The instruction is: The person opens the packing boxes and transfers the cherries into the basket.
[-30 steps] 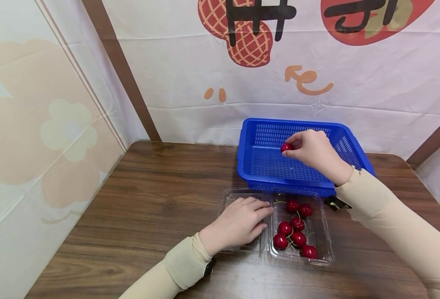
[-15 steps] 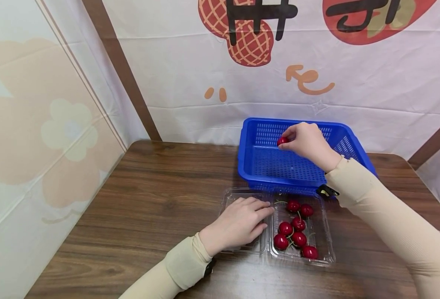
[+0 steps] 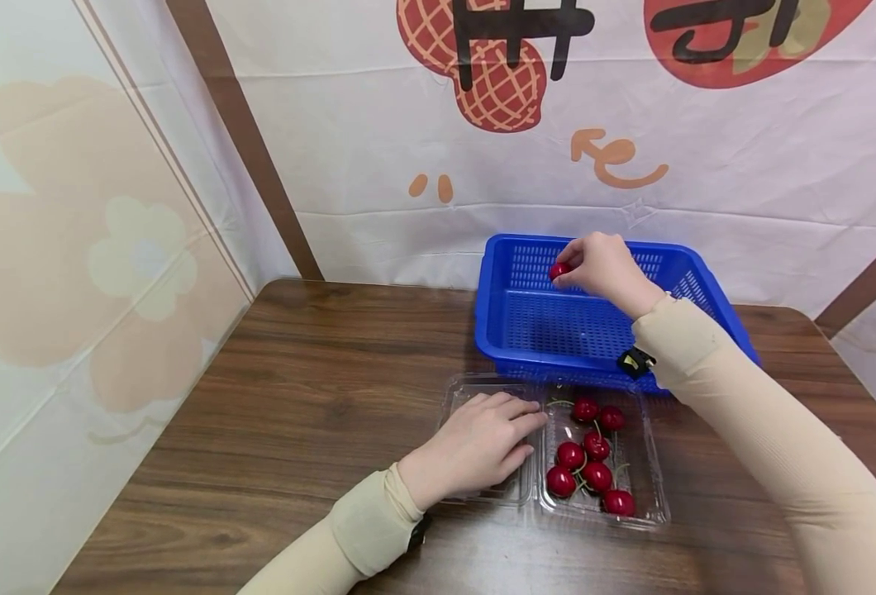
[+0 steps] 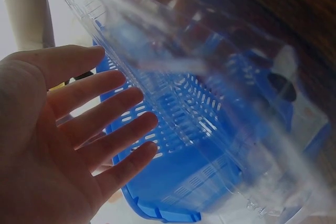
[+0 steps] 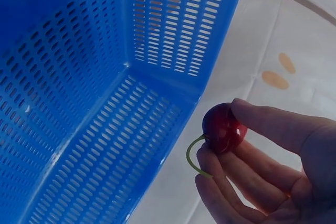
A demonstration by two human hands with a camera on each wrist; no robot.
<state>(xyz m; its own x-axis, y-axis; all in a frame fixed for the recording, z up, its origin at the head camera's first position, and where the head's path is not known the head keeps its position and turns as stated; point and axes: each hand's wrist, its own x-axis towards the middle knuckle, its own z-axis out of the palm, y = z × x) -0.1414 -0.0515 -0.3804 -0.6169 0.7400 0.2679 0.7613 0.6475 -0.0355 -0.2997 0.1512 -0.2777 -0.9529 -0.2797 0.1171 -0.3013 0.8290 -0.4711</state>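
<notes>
My right hand [image 3: 603,268] pinches a dark red cherry [image 5: 224,128] between thumb and fingers, its green stem hanging free in the right wrist view. In the head view that hand is above the back part of a blue perforated basket [image 3: 486,330]. My left hand [image 3: 475,442] rests on the lid side of a hinged clear plastic box [image 3: 649,463], its fingers relaxed and nearly straight in the left wrist view. Several cherries [image 3: 597,476] with stems lie in the box's right half, just beyond the left fingertips.
Box and basket stand close together on a brown wooden table [image 3: 297,397], the basket behind. A white printed cloth [image 3: 378,240] hangs along the table's back edge, and another cloth [image 3: 73,330] covers the left side.
My right hand has moved a little back and left over the basket with the cherry still pinched. The left hand and the cherries in the box have stayed in place.
</notes>
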